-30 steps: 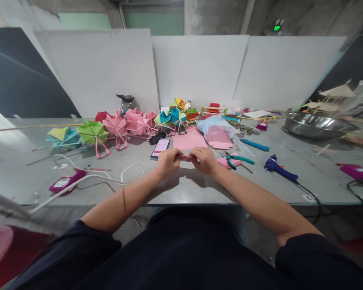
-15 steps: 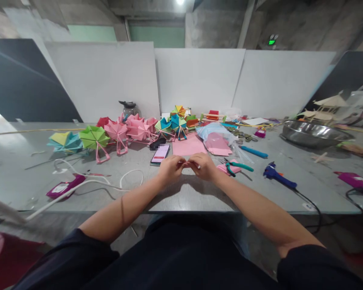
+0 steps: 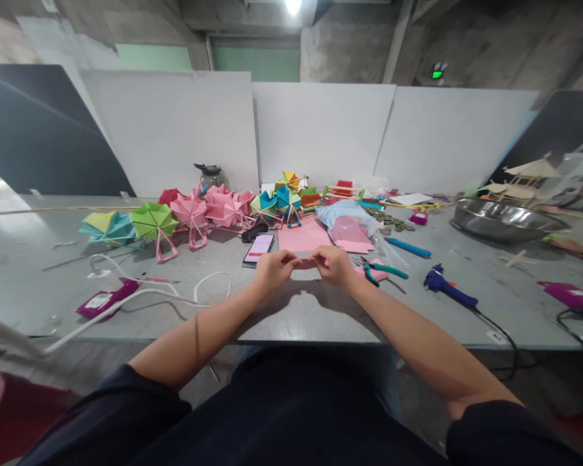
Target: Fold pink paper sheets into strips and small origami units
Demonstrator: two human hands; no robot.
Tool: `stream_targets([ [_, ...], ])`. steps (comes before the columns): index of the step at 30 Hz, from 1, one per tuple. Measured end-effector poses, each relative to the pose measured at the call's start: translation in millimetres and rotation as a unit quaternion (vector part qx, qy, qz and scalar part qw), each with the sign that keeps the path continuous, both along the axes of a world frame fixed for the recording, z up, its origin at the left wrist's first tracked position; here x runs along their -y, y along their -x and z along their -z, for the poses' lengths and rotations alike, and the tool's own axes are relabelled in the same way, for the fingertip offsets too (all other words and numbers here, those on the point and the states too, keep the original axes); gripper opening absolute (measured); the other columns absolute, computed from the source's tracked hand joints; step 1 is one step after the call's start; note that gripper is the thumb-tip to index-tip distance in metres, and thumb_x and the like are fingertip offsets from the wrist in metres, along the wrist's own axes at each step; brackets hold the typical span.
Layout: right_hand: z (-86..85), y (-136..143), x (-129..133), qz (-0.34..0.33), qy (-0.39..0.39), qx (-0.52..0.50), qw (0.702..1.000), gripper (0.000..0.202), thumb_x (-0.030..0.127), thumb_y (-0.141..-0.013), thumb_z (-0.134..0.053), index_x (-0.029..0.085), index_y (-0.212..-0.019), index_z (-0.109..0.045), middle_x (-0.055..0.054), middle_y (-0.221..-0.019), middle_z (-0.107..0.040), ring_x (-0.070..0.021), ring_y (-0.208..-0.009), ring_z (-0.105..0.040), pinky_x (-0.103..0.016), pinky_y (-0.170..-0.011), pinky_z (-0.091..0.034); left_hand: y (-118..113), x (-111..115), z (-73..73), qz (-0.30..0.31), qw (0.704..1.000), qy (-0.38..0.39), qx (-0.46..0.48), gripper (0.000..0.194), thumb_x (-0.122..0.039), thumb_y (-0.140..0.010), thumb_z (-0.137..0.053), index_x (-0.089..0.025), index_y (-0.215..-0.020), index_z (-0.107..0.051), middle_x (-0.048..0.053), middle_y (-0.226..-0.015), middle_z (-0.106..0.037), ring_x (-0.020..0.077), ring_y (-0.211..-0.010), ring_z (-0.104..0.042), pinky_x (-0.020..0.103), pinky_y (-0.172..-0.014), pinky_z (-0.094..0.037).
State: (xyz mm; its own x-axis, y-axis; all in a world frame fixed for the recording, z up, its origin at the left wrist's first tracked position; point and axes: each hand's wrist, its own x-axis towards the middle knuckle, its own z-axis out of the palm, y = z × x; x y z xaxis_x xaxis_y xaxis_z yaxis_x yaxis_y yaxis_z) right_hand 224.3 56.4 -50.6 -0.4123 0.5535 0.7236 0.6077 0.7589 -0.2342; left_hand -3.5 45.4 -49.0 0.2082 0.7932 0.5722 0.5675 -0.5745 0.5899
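Note:
Between my two hands is a narrow strip of pink paper (image 3: 305,263), mostly covered by fingers. My left hand (image 3: 274,270) pinches its left end, and my right hand (image 3: 335,266) pinches the right end. Both hands are just above the grey table (image 3: 304,317). Behind them lies a large pink sheet (image 3: 304,234). A phone (image 3: 260,249) with a lit screen rests beyond my left hand. To the right of my right hand, teal-handled pliers (image 3: 386,269) lie on small pink paper pieces (image 3: 376,274).
Folded-paper umbrellas (image 3: 153,221) line the back left. A white cable (image 3: 160,292) curls by a purple device (image 3: 105,299). Rightward are a blue pen-like tool (image 3: 408,247), a blue glue gun (image 3: 449,288), a metal bowl (image 3: 508,223) and a plastic bag (image 3: 350,213).
My hands have moved slightly apart, and more of the pink strip shows between them. The whole view has shifted a little.

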Motion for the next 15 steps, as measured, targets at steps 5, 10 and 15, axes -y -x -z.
stream_targets([
  [5,1.3,-5.7,-2.4,-0.012,0.043,-0.042,0.998,0.021,0.035,-0.098,-0.070,0.021,-0.083,-0.074,-0.004,-0.076,-0.075,-0.0196,-0.067,-0.065,-0.031,-0.067,-0.048,4.3,-2.8,2.4,-0.006,1.000,0.011,0.009,0.013,-0.026,-0.093,-0.076,-0.020,-0.082,-0.080,0.005,-0.075,-0.080,0.0211,-0.070,-0.071,0.033,-0.070,-0.051],
  [10,2.1,-9.6,-4.7,-0.009,0.061,-0.035,0.997,0.017,0.030,-0.095,-0.070,0.021,-0.081,-0.074,-0.006,-0.076,-0.076,-0.0212,-0.070,-0.068,-0.032,-0.069,-0.049,4.1,-3.5,2.5,0.014,0.999,0.031,0.011,0.015,-0.027,-0.093,-0.074,-0.021,-0.080,-0.078,0.005,-0.076,-0.080,0.0212,-0.070,-0.071,0.034,-0.069,-0.052],
  [15,-2.9,-3.6,1.3,-0.038,0.117,-0.110,0.986,0.021,0.041,-0.094,-0.074,0.020,-0.088,-0.076,-0.006,-0.081,-0.078,-0.0221,-0.073,-0.070,-0.034,-0.071,-0.054,0.1,-2.6,4.3,0.033,0.997,0.041,0.058,0.019,-0.032,-0.093,-0.072,-0.019,-0.080,-0.076,0.004,-0.074,-0.078,0.0194,-0.069,-0.068,0.031,-0.066,-0.051],
])
